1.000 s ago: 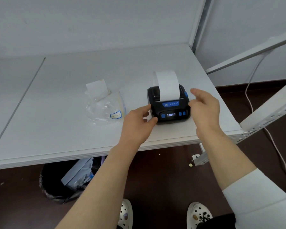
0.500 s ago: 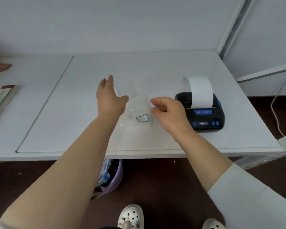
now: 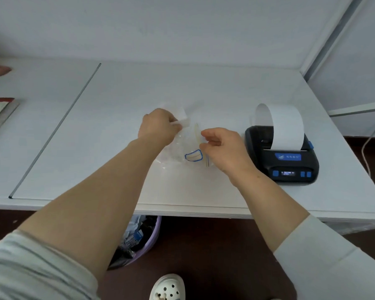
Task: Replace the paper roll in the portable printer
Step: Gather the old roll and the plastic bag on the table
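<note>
Hands left the printer (image 3: 281, 152), which sat closed at my right on the table (image 3: 117, 105) with paper (image 3: 287, 124) already curling out, and both hands, left (image 3: 158, 126) and right (image 3: 222, 146), pinched the clear plastic bag (image 3: 182, 148), so I judged the swap done and only cleanup left.

place: plain office or workroom
surface: white table (image 3: 117, 126), second one butted alongside
walls: bare white
gear: portable printer (image 3: 290, 161)
floor: dark; bin (image 3: 147, 237) under table
</note>
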Motion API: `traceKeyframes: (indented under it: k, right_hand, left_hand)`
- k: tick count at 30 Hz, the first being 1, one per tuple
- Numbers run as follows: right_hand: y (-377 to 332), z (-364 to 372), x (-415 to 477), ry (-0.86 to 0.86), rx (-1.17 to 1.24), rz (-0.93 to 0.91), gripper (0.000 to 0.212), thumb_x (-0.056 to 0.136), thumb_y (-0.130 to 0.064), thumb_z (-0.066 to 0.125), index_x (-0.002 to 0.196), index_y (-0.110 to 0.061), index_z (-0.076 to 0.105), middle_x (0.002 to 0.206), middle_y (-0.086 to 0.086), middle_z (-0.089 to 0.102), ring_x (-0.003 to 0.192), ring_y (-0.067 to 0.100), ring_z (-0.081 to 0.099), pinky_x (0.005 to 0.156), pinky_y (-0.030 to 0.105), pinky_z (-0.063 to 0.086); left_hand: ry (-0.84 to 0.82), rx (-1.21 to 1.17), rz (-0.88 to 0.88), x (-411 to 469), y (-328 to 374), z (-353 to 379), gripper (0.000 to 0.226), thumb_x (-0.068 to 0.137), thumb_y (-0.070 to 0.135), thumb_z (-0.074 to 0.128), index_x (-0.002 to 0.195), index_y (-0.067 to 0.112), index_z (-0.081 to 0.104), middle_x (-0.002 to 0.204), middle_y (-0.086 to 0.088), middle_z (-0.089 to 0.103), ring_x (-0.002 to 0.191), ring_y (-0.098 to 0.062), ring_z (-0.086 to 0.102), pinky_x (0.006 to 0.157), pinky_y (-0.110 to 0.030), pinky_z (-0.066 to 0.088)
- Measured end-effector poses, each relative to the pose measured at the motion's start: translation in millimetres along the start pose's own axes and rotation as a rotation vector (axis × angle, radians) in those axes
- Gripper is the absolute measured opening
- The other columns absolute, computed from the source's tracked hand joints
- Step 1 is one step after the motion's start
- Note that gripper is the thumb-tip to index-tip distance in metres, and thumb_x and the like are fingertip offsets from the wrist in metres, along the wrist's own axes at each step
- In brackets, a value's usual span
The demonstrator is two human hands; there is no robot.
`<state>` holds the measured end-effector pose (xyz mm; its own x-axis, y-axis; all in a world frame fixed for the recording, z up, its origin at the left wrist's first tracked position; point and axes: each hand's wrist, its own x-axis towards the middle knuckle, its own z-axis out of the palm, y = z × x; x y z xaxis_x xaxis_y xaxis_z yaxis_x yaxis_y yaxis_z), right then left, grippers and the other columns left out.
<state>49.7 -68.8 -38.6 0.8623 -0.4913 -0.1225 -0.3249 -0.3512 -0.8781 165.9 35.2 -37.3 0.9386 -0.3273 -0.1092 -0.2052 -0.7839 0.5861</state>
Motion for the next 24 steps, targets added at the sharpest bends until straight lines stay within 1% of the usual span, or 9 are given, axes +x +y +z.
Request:
traceKeyframes:
  k: [3,7,9,12,14,16,19,22,24]
  right_hand:
    - [4,-1,1,0.0,-0.022,0.004,0.038,0.084,-0.006,0.057,0.121,-0.012,0.059,0.125,0.004,0.061,0.113,0.017,0.057,0.101,0.032,0.044]
    - [1,-6,-4,0.11,0.02,-0.058,0.033,0.087,-0.006,0.052,0.118,-0.012,0.062,0.121,0.001,0.063,0.108,0.014,0.057,0.095,0.024,0.043]
    - [-8,-10,-8,0.173,0.158,-0.077,0.025,0.089,-0.009,0.052,0.11,-0.013,0.065,0.109,-0.001,0.067,0.099,0.012,0.06,0.091,0.025,0.048]
    - [-30,-14,-16,0.091,0.522,0.119,0.01,0.089,-0.027,0.057,0.089,-0.018,0.061,0.095,0.005,0.066,0.083,0.021,0.068,0.076,0.032,0.058]
    - [-39,-19,-19,-0.02,0.702,0.266,0.023,0.085,-0.04,0.06,0.091,-0.018,0.056,0.1,0.013,0.066,0.081,0.026,0.071,0.072,0.035,0.059]
    - [-43,-20,-24,-0.068,0.747,0.277,0.026,0.082,-0.032,0.065,0.095,-0.011,0.06,0.099,0.017,0.067,0.079,0.028,0.072,0.074,0.036,0.06]
    - [-39,-19,-33,0.007,0.566,0.158,0.021,0.078,0.002,0.061,0.096,-0.007,0.067,0.101,0.018,0.07,0.084,0.03,0.071,0.079,0.038,0.059]
    - [-36,-20,-40,0.012,0.455,0.12,0.028,0.075,0.008,0.061,0.09,-0.015,0.068,0.099,0.015,0.072,0.095,0.03,0.068,0.087,0.044,0.056]
    - [-37,-21,-45,-0.06,0.416,0.091,0.031,0.076,0.006,0.065,0.1,-0.012,0.068,0.098,0.01,0.071,0.094,0.026,0.068,0.085,0.041,0.056]
  left_hand:
    - [0.083,-0.194,-0.031,-1,-2,-2,0.017,0.086,0.021,0.057,0.071,0.013,0.058,0.06,-0.006,0.048,0.067,-0.027,0.047,0.058,-0.026,0.035]
    - [0.399,-0.34,0.048,-14,-4,-15,0.02,0.091,0.022,0.051,0.094,0.008,0.064,0.079,-0.001,0.056,0.074,-0.022,0.049,0.064,-0.026,0.036]
    - [0.467,-0.455,0.14,-28,-2,-20,0.018,0.092,0.02,0.05,0.098,0.01,0.063,0.082,0.002,0.057,0.071,-0.02,0.053,0.064,-0.029,0.043]
    - [0.446,-0.5,0.245,-61,5,-18,0.014,0.089,0.012,0.052,0.094,0.013,0.065,0.073,0.011,0.059,0.062,-0.003,0.052,0.059,-0.014,0.041]
    - [0.382,-0.526,0.319,-83,9,-15,0.017,0.087,0.004,0.054,0.092,0.012,0.067,0.075,0.019,0.061,0.061,0.007,0.055,0.06,-0.004,0.038]
    - [0.273,-0.572,0.365,-103,11,-11,0.02,0.085,-0.001,0.056,0.09,0.013,0.069,0.081,0.018,0.065,0.068,0.011,0.06,0.066,-0.004,0.042]
    - [0.189,-0.755,0.242,-125,16,-10,0.024,0.078,0.006,0.054,0.096,0.016,0.068,0.091,0.011,0.067,0.071,0.007,0.06,0.068,-0.01,0.047]
    - [0.144,-1.067,-0.09,-125,18,-17,0.05,0.075,0.022,0.058,0.124,0.009,0.056,0.114,-0.001,0.06,0.096,-0.01,0.059,0.075,-0.026,0.053]
    - [0.007,-1.206,-0.263,-123,18,-23,0.055,0.079,0.02,0.067,0.129,0.003,0.051,0.116,-0.008,0.064,0.093,-0.017,0.064,0.065,-0.025,0.055]
